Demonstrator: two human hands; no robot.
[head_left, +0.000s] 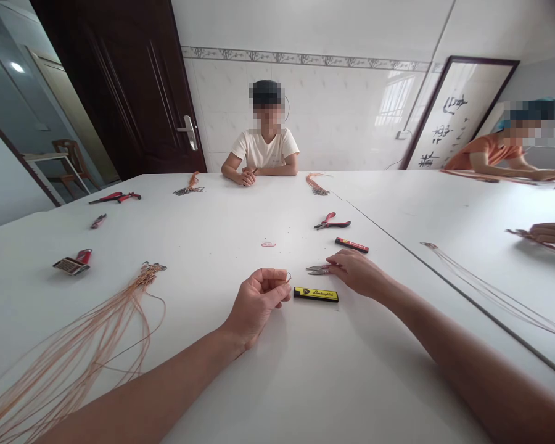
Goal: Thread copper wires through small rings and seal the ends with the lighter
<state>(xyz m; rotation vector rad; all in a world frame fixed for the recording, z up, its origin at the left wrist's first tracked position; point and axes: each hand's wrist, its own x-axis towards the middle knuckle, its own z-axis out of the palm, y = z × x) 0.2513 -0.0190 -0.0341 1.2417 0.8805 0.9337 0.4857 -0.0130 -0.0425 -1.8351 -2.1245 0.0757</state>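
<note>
My left hand [264, 299] pinches a small dark metal hook [288, 275] between thumb and fingers, its curved end showing past the fingertips. Just right of it lies a yellow and black lighter [316, 294] on the white table [268, 382]. My right hand [351, 269] is closed on the handle end of small metal scissors [317, 270], whose tips point left, above the lighter. Farther left, a bundle of long orange-brown cords [124, 302] with metal hooks at its top end spreads toward the near left edge.
Beyond my right hand lie a red lighter [351, 245] and red-handled pliers [332, 222]. More pliers [115, 198] and a small box [72, 266] sit at left. A person [264, 148] sits opposite; others work at right beside thin cords [481, 277].
</note>
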